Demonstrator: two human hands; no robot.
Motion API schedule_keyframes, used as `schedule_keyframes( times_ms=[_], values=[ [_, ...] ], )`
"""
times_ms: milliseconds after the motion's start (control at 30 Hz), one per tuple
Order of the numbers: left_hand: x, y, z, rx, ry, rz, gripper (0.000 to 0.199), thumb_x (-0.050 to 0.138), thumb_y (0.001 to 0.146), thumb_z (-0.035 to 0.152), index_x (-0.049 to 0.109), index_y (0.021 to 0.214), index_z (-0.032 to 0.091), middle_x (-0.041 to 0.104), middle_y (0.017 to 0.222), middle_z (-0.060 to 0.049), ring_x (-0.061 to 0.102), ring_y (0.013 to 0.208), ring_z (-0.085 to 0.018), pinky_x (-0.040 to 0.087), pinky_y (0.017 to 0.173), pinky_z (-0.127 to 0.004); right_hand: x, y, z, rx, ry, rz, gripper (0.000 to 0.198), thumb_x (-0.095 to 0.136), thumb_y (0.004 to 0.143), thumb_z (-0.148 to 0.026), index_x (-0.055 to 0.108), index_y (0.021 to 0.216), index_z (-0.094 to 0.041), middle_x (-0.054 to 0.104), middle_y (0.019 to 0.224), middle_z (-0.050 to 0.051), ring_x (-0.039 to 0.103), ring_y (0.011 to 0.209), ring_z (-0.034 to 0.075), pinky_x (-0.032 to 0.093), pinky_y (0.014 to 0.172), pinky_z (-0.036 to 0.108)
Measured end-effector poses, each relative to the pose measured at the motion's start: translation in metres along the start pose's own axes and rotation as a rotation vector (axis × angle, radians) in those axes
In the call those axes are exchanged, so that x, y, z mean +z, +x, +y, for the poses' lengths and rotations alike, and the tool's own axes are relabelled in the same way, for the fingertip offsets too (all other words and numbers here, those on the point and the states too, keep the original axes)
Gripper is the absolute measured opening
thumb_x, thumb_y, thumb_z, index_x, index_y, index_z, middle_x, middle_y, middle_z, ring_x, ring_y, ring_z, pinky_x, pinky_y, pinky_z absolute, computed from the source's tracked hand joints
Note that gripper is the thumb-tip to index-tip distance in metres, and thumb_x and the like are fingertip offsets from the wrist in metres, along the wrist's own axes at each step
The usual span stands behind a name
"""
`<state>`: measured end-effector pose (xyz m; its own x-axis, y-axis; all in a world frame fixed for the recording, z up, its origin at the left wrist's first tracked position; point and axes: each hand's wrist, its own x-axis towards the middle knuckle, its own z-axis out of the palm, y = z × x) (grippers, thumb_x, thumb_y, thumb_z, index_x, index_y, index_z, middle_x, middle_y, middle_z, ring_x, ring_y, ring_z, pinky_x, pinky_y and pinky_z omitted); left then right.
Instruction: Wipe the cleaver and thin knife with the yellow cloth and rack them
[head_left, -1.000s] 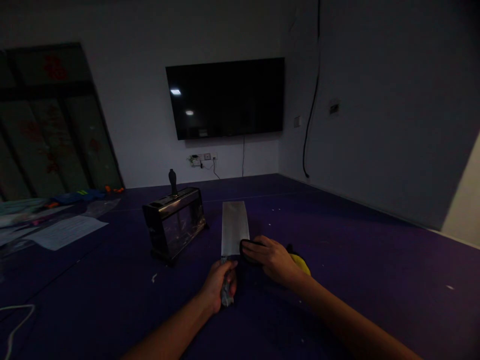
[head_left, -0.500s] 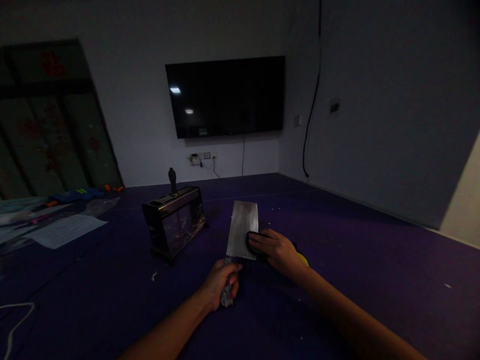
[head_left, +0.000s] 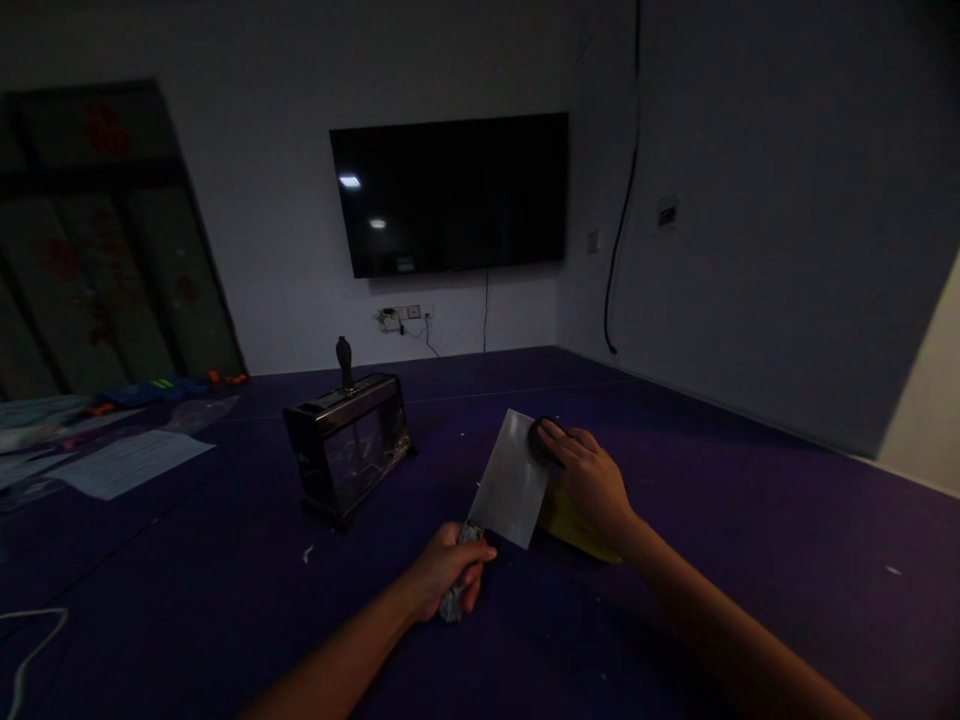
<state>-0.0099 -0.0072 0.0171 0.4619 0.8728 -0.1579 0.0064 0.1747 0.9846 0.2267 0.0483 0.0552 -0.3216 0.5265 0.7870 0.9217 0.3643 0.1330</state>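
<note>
My left hand (head_left: 450, 570) is wrapped around the grey, wrapped-looking handle of a cleaver (head_left: 510, 485). Its broad silvery blade points away from me and leans to the right. Against the blade's right side, near the far end, my right hand (head_left: 596, 485) presses a dark, rounded pad (head_left: 543, 440); its exact kind is too dark to tell. A yellow, flat piece (head_left: 576, 525), perhaps cloth, shows beneath my right hand, partly hidden by the hand and the blade.
A black box with clear sides and a knob handle (head_left: 349, 440) stands left of the cleaver on the purple surface (head_left: 247, 600). Papers (head_left: 139, 462) and plastic lie far left, a white cable (head_left: 37, 650) near left. A television (head_left: 454, 195) hangs on the wall behind.
The cleaver has tilted to the right. My right hand has slid the dark pad up toward the blade's far end, and more of the yellow piece shows.
</note>
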Motion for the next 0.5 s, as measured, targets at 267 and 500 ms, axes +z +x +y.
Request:
schedule_keyframes(
  times_ms=[267,500],
  values=[
    [0.003,-0.002,0.0,0.004,0.009,0.04,0.027,0.056,0.066,0.035,0.039,0.053,0.018,0.033,0.034,0.008,0.037,0.024,-0.008,0.02,0.028,-0.017,0.002,-0.002,-0.006,-0.061,-0.033,0.024,0.06,0.038,0.069,0.003,0.051,0.123,-0.017,0.051,0.128,0.002,0.048,0.101,0.023,0.045,0.086,0.037],
    [0.004,0.0,-0.002,0.004,-0.036,0.137,0.026,0.057,0.064,0.036,0.04,0.056,0.019,0.033,0.033,0.009,0.036,0.024,-0.007,0.021,0.03,-0.017,-0.004,-0.004,-0.034,-0.198,0.107,-0.056,0.048,0.043,0.074,0.0,0.06,0.114,-0.02,0.057,0.121,0.002,0.051,0.092,0.02,0.048,0.079,0.033]
  ],
)
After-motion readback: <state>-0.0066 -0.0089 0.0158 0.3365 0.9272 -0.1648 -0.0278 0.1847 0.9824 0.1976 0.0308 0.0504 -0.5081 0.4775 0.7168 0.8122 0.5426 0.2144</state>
